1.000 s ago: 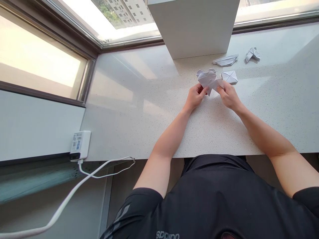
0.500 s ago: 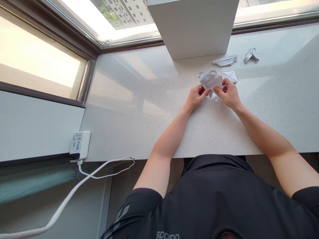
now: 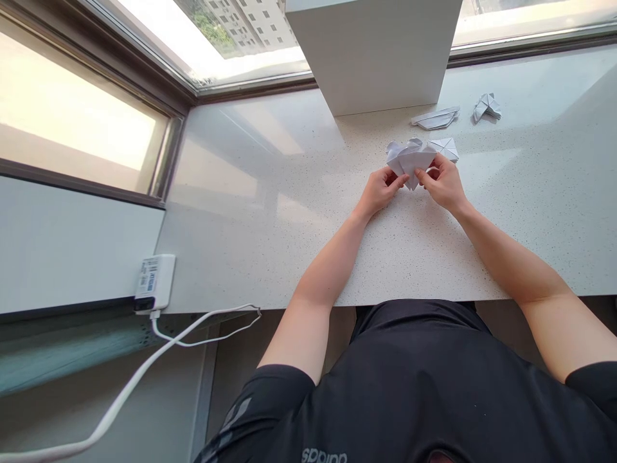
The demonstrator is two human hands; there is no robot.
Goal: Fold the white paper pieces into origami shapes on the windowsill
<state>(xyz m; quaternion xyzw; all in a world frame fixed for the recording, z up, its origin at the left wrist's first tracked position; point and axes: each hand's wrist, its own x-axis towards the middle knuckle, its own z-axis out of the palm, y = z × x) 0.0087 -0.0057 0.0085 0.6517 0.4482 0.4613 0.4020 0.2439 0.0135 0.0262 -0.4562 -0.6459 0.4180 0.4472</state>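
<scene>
A piece of folded white paper (image 3: pixel 409 161), with curled flaps on top and a point at the bottom, is held just above the counter. My left hand (image 3: pixel 383 190) pinches its lower left side, thumb in front. On the right, my right hand (image 3: pixel 444 182) grips the paper between thumb and fingers; its other fingertips are partly hidden. Right behind that hand lies a flat folded paper square (image 3: pixel 444 148) with crossing creases. Farther back are a long folded paper piece (image 3: pixel 436 119) and a small angular folded paper piece (image 3: pixel 486 107).
The speckled white counter (image 3: pixel 270 244) runs along the windows. A white box-shaped pillar (image 3: pixel 380 64) rises at the back. At the left front edge sits a white power bank (image 3: pixel 157 280), its white cable (image 3: pixel 130 386) hanging over the edge.
The folded paper has shifted slightly right and turned between my fingers, its front flap now facing more toward me. Both hands stay almost in place.
</scene>
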